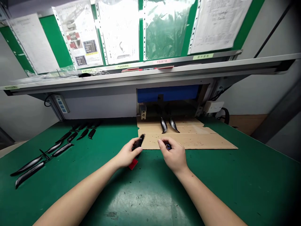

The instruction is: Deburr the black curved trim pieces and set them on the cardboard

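My left hand [127, 154] is closed around a dark, narrow part [138, 142] with a red piece [133, 164] sticking out below the palm. It hovers at the near edge of a cardboard sheet [199, 141] on the green bench. My right hand [174, 155] is a little to the right, fingers curled around a small dark object [168, 146] that I cannot make out. Two black curved, striped parts [168, 124] lie on the cardboard behind both hands.
Several long black striped curved parts [49, 150] lie in a row on the green mat [150, 194] at the left. A shelf [150, 73] with hanging paper sheets runs above. A blue panel [168, 93] and a small box [142, 111] sit at the back.
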Motion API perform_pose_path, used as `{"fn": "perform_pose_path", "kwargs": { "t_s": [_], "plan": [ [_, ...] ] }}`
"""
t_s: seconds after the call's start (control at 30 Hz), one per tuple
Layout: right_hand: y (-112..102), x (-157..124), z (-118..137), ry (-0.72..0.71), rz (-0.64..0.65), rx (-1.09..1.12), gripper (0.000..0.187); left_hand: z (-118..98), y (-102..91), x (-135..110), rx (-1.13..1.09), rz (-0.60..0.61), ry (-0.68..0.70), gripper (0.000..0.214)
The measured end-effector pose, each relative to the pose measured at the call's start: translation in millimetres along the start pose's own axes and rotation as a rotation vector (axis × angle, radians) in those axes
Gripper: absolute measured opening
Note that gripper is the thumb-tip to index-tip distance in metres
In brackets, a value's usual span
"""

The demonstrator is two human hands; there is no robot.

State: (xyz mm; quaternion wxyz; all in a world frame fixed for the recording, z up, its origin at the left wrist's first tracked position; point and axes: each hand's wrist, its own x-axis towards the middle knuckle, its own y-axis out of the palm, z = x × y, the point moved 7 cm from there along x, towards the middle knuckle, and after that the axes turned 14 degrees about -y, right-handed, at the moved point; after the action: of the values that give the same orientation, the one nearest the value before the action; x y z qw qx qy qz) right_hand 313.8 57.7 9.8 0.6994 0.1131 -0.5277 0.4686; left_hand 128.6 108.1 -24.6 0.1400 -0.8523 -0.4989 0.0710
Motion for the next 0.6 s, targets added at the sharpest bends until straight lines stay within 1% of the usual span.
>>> {"fn": "perform_pose_path", "kwargs": {
  "t_s": [0.1,0.2,0.27,0.3,0.37,0.4,0.47,0.6],
  "plan": [
    [22.3,-6.0,21.1,-0.054,0.171,0.106,0.022,11.9,-6.9,-23.0,-0.338,-0.049,-0.110,0.051],
    [53.0,-19.6,49.1,-0.137,0.399,0.202,0.027,18.5,-9.3,-46.5,-0.561,-0.082,-0.172,0.044],
    [68.0,-29.0,61.9,-0.174,0.509,0.213,0.026,20.1,-8.1,-57.4,-0.748,-0.066,-0.189,0.037],
    [72.7,-32.5,65.3,-0.184,0.541,0.206,0.024,20.6,-6.4,-60.9,-0.856,-0.043,-0.194,0.033],
    [77.3,-36.2,67.2,-0.200,0.560,0.191,0.020,22.1,-2.2,-64.8,-1.052,0.009,-0.197,0.028],
    [78.3,-36.9,66.8,-0.208,0.561,0.187,0.019,23.5,-0.2,-65.7,-1.113,0.026,-0.201,0.027],
    [78.6,-36.9,64.7,-0.226,0.559,0.185,0.021,28.3,2.2,-66.4,-1.149,0.029,-0.216,0.028],
    [76.7,-34.2,61.6,-0.233,0.554,0.172,0.031,39.6,-0.1,-68.8,-1.101,-0.034,-0.225,0.042]
  ]
}}
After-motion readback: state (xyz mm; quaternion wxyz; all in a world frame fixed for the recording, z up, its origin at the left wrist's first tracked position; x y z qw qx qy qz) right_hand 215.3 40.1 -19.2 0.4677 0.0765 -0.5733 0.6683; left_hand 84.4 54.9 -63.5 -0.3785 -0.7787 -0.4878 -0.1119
